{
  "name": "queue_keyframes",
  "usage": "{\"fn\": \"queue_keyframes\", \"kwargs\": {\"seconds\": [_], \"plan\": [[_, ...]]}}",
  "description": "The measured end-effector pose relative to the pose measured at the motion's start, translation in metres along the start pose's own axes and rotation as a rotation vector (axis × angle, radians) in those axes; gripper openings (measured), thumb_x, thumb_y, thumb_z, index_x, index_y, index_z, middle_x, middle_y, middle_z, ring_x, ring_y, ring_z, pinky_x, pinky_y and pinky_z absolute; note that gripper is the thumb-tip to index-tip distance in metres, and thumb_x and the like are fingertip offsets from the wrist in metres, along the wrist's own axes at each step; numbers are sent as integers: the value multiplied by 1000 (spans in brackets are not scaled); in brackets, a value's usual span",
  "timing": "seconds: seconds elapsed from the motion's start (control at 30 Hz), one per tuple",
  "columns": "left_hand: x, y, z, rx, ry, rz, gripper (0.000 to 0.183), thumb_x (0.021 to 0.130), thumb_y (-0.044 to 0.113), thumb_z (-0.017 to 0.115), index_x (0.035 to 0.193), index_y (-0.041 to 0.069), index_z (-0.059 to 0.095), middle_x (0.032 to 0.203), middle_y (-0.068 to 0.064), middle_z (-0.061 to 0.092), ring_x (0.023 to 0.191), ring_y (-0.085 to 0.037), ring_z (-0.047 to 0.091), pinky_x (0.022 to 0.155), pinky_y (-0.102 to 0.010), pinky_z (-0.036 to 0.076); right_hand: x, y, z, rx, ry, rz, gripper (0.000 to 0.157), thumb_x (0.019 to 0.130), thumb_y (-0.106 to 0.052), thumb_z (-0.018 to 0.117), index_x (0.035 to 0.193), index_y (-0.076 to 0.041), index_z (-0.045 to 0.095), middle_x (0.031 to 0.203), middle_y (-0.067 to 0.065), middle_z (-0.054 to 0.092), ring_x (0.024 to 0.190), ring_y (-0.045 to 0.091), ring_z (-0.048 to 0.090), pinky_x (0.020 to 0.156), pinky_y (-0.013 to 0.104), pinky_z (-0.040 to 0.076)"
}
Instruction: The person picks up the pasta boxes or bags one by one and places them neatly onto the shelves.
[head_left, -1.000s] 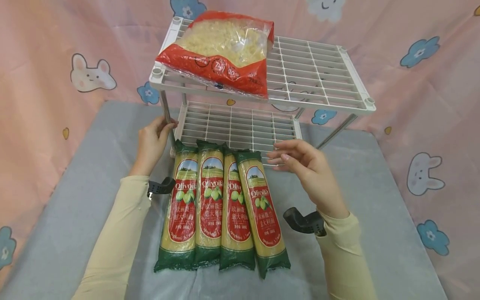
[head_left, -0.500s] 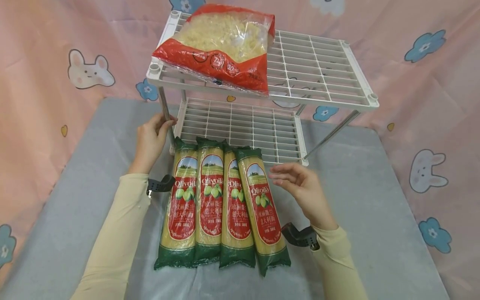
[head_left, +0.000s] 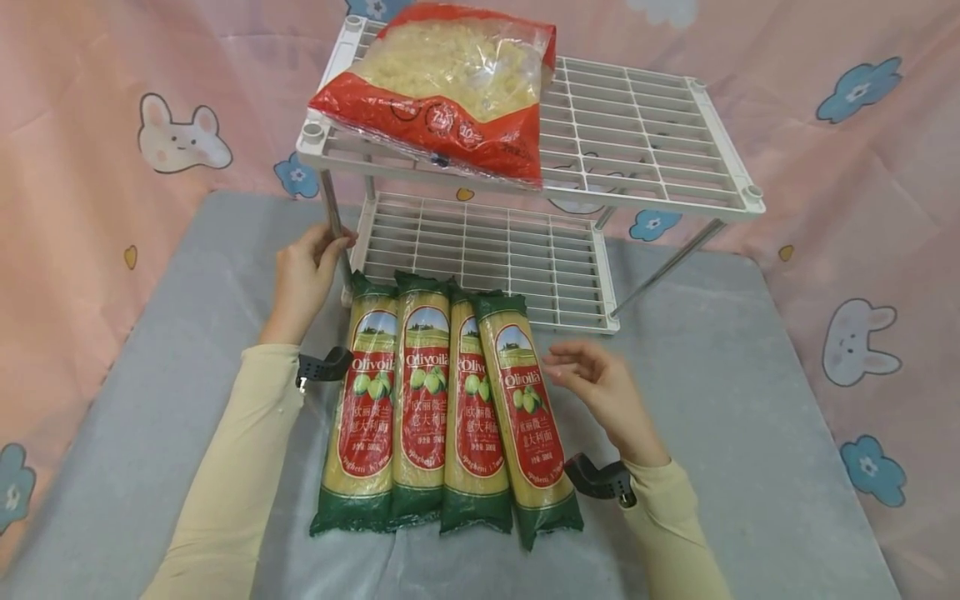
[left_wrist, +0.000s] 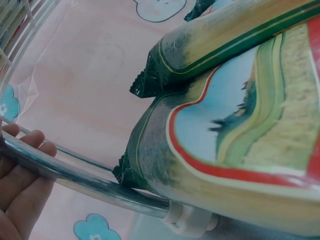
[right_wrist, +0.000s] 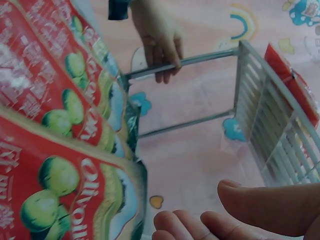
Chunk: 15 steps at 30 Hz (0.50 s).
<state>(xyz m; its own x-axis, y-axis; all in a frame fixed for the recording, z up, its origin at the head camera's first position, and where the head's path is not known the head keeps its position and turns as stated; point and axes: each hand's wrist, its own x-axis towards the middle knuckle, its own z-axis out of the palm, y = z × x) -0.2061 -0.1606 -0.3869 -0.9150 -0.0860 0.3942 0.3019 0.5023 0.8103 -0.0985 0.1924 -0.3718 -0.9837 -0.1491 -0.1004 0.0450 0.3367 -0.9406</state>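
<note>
My left hand [head_left: 303, 271] holds the front left metal post [head_left: 331, 202] of a white two-tier rack. In the left wrist view, fingers [left_wrist: 32, 140] show behind that post [left_wrist: 100, 184]. Several green-ended packs of spaghetti lie side by side in front of the rack, their far ends near its lower shelf [head_left: 480, 250]. The rightmost pack [head_left: 528, 417] slants a little away from the others. Just right of it hovers my right hand [head_left: 603, 396], fingers loosely bent and holding nothing. In the right wrist view, its thumb [right_wrist: 265, 205] stands apart from the fingers.
On the left part of the rack's upper shelf [head_left: 637, 133] lies a red and clear bag of pale yellow pasta [head_left: 450, 83]. Grey cloth [head_left: 750, 400] covers the table. Behind hangs a pink printed curtain [head_left: 247, 67].
My right hand has come down from beside the lower shelf towards me, alongside the rightmost spaghetti pack. The left hand stays on the post. The head view has shifted slightly.
</note>
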Motion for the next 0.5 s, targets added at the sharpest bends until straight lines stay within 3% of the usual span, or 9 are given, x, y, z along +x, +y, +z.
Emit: {"fn": "queue_keyframes", "kwargs": {"seconds": [0.13, 0.33, 0.5], "plan": [[0, 0, 1, -4, -2, 4, 24, 98, 14, 53, 107, -5, 64, 105, -21, 67, 102, -31, 64, 91, -44, 49, -3, 11, 0, -52, 12, 36, 31, 89, 0, 61, 116, 13, 55, 110, 31, 60, 93, 15, 62, 83, 22, 50], [0, 1, 1, -2, -3, -4, 24, 98, 14, 53, 107, -4, 64, 104, -20, 68, 102, -31, 64, 91, -44, 48, -5, 24, 1, -92, 14, 67, 30, 89, 0, 62, 114, 14, 55, 108, 27, 63, 97, 29, 61, 82, 22, 49], [0, 0, 0, -2, 1, -4, 24, 98, 14, 53, 107, -4, 64, 104, -20, 68, 101, -31, 64, 91, -44, 49, -7, 31, 2, -117, 22, 116, 29, 90, -4, 62, 115, 11, 57, 108, 24, 65, 97, 27, 62, 81, 23, 48]]}}
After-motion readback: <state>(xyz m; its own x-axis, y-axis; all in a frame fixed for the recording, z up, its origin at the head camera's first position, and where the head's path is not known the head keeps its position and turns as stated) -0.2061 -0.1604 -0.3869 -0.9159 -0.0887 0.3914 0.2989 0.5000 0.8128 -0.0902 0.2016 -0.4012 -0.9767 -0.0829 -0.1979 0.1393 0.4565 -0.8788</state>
